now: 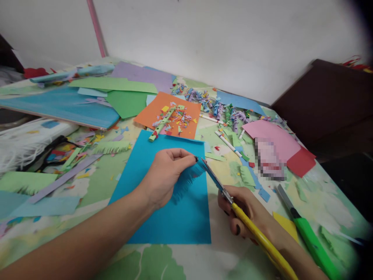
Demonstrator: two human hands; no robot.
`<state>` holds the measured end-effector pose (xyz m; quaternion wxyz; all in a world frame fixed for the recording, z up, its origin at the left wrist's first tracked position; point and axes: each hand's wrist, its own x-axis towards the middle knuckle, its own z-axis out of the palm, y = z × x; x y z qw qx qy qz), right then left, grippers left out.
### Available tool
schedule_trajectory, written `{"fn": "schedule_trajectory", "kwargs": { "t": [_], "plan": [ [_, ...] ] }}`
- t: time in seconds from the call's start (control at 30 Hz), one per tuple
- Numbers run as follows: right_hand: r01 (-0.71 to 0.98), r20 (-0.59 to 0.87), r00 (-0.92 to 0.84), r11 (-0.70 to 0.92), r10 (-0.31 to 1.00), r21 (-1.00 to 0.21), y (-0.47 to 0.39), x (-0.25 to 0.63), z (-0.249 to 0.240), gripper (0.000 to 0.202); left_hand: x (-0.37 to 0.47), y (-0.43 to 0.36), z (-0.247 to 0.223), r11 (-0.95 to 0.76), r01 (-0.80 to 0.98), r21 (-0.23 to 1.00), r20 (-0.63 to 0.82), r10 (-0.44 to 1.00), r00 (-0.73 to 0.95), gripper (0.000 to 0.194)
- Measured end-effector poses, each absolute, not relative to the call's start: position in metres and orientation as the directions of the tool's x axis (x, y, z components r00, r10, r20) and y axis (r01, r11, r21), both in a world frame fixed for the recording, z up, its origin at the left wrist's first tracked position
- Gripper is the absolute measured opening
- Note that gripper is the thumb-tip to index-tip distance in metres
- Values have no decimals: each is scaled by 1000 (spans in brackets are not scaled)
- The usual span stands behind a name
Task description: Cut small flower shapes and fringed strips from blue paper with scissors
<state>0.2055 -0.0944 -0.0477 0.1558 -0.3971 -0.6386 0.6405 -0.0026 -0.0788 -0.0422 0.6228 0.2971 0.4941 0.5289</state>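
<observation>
My left hand (166, 175) is closed in a pinch on a fringed strip of blue paper (186, 181), whose thin cuts hang down over a blue paper sheet (169, 225). Yellow-handled scissors (247, 221) sit in my right hand (244, 210), with the fingers wrapped about the handles. The scissor tips lie at the right end of the fringed strip, near my left fingertips. Part of the strip is hidden behind my left hand.
An orange sheet (142, 116) bears paper scraps and a rolled green tube (161, 124). Curled paper pieces (215, 107) lie behind. A green-handled cutter (314, 245) rests at right, near pink paper (274, 136). Green fringed strips (112, 147) and a blue book (72, 105) lie left.
</observation>
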Motion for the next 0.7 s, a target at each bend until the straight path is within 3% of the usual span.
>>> {"fn": "schedule_trajectory", "kwargs": {
  "t": [0.7],
  "plan": [
    [359, -281, -630, -50, 724, -932, -94, 202, -43, 42, -2, -78, -43, 263, -376, 889, -297, 954, -36, 12]
  ]
}}
